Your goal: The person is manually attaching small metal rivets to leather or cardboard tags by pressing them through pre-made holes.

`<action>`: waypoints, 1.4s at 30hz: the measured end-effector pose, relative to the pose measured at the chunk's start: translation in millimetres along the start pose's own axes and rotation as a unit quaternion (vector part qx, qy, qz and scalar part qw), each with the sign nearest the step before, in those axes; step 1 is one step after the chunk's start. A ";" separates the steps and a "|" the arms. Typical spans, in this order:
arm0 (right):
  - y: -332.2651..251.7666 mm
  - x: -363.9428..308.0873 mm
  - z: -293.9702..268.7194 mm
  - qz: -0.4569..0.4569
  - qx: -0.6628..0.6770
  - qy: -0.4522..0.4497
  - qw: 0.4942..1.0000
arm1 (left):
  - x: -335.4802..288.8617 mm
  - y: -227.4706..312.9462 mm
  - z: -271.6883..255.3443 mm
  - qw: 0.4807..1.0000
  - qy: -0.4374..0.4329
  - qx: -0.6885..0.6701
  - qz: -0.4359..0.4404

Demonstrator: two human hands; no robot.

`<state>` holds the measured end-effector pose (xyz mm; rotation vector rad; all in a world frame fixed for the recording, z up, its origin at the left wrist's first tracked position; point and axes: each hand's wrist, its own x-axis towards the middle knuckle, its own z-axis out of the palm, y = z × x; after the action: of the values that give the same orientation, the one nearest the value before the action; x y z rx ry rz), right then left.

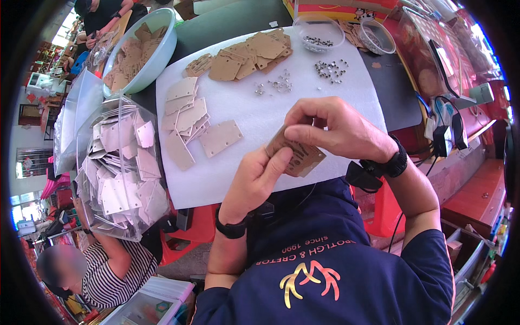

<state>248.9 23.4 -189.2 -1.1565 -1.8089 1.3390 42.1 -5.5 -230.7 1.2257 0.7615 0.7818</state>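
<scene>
My left hand (259, 176) grips a brown printed card (310, 161) with its thumb laid across the printed face. At the card's upper edge, my right hand (338, 127) is closed, thumb and fingertips pinching there; anything small between those tips is hidden. The card is tilted above the near part of a white foam sheet (216, 179). Left of my hands lie grey-white cards with small holes (221, 138), some stacked. Beyond them is a pile of brown cards (244, 57). Small silver metal pieces (329, 71) and small shiny clear-looking pieces (280, 82) are scattered on the sheet.
Two clear round tubs (319, 27) (377, 37) with small pieces stand at the far right. A pale blue basin (169, 40) of brown cards and a clear bin (151, 203) of grey-white cards flank the left. Cables (433, 157) hang at right. Other people sit at left.
</scene>
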 end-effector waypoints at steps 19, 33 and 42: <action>25.5 -19.5 47.3 0.044 0.414 0.234 0.878 | 6.5 0.1 19.6 0.969 0.209 -0.071 0.111; 13.4 -33.7 37.9 0.088 0.328 0.186 0.922 | -1.1 19.1 13.9 0.985 0.144 -0.041 0.087; 6.6 -33.8 39.7 0.076 0.363 0.203 0.906 | 1.0 20.5 19.5 0.981 0.163 -0.008 0.101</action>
<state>232.0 -23.1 -206.8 -1.0502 -0.8117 1.5257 57.0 -11.3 -207.3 1.1873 0.9016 1.1733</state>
